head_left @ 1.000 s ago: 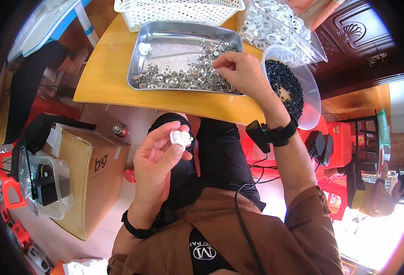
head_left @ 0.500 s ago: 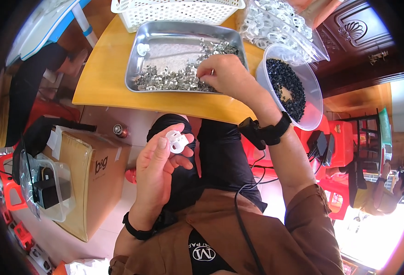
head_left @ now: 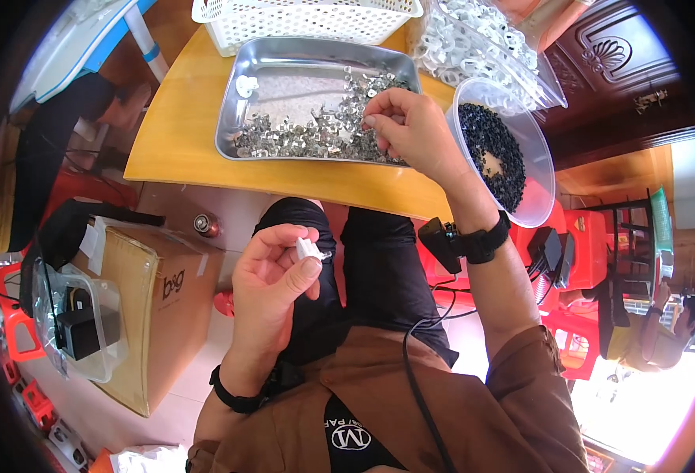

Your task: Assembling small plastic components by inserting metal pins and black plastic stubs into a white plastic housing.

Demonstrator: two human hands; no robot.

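Observation:
My left hand (head_left: 273, 272), above my lap, pinches a small white plastic part (head_left: 309, 249) between thumb and fingers. A thin bit juts from the part's right side. My right hand (head_left: 414, 130) hangs over the right half of a shallow metal tray (head_left: 241, 55), thumb and forefinger pressed together. Whatever sits between those fingertips is too small to make out. Small shiny metal clips (head_left: 292, 138) lie heaped along the tray's near side and right end. Another white plastic part (head_left: 246, 86) rests at the tray's left.
Right of the tray, a round clear tub (head_left: 548, 169) holds small black pieces (head_left: 505, 154). Behind it lies a clear bag of white plastic parts (head_left: 473, 47). A white perforated basket (head_left: 300, 27) borders the tray's far side. Below the yellow table (head_left: 166, 134) stands a cardboard box (head_left: 154, 315).
My right hand has shifted right and risen slightly from the metal clips. My left hand has turned the white plastic part, with the thumb now across its near side.

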